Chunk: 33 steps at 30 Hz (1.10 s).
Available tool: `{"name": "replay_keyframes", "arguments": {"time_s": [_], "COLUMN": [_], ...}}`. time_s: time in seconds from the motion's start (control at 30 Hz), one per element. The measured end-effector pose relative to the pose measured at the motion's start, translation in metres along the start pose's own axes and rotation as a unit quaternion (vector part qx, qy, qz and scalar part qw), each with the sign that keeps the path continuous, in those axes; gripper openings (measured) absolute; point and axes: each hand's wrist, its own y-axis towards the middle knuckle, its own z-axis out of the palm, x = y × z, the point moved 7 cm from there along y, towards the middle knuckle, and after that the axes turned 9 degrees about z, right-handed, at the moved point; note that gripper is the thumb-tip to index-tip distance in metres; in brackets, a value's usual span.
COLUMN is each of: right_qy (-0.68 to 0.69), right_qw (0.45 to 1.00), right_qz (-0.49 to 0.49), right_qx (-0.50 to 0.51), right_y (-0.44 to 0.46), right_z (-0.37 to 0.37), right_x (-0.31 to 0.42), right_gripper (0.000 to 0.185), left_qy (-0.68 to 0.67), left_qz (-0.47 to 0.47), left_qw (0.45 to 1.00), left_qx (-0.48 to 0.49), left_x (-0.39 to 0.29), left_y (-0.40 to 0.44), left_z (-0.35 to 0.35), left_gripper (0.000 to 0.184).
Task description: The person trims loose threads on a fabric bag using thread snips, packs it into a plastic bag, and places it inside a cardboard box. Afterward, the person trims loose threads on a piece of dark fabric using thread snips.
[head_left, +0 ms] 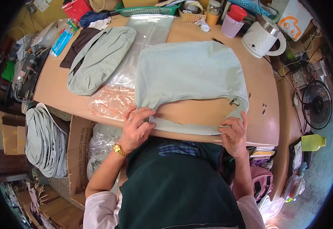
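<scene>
A pale grey-green cloth shoulder bag (189, 70) lies flat on the table, its strap towards me along the front edge. A zipper pull shows near the right end of its opening. My left hand (136, 124) pinches the left end of the strap, thumb and fingers closed on the cloth. At the strap's right end, my right hand (234, 131) is also closed on the fabric. Left of this bag lies a second grey-green cloth bag (103, 61), partly over a dark brown cloth piece (78, 47).
Clear plastic sleeves (151, 28) lie between the two bags. A white electric kettle (260, 40), a lilac cup (232, 27) and a green basket (147, 10) stand along the back. A stack of grey-green bags (46, 141) hangs at left; a black fan (316, 104) is at right.
</scene>
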Motion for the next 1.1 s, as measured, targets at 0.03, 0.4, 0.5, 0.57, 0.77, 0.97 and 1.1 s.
{"name": "replay_keyframes", "arguments": {"time_s": [0.03, 0.4, 0.5, 0.57, 0.77, 0.97, 1.1], "right_qy": [-0.003, -0.033, -0.032, -0.033, -0.057, 0.528, 0.767], "right_qw": [1.0, 0.999, 0.999, 0.999, 0.985, 0.762, 0.529], "right_qz": [-0.006, -0.005, 0.0, 0.011, -0.011, 0.352, 0.361], "right_qx": [-0.008, -0.023, -0.006, 0.008, -0.164, 0.131, 0.036], "right_y": [-0.003, -0.013, -0.011, -0.004, 0.032, -0.046, -0.049], "right_z": [0.002, 0.011, 0.012, 0.009, -0.022, 0.063, 0.093], "right_x": [0.0, -0.001, -0.002, -0.002, 0.047, 0.013, 0.013], "right_gripper": [0.016, 0.016, 0.016, 0.016, 0.011, 0.016, 0.012], "left_qy": [-0.007, 0.01, 0.025, 0.023, -0.14, -0.277, -0.295], "left_qz": [0.008, 0.044, 0.007, -0.029, -0.054, -0.183, -0.209], "left_qw": [1.0, 0.999, 0.999, 0.998, 0.984, 0.934, 0.92], "left_qx": [-0.011, -0.012, 0.028, 0.057, 0.095, 0.132, 0.152], "left_x": [-0.002, -0.003, -0.008, -0.02, -0.055, -0.033, -0.03], "left_y": [-0.004, -0.018, -0.007, 0.023, 0.095, 0.111, 0.101], "left_z": [0.001, 0.006, 0.002, 0.0, 0.051, 0.053, 0.064], "left_gripper": [0.018, 0.019, 0.016, 0.015, 0.017, 0.022, 0.024]}}
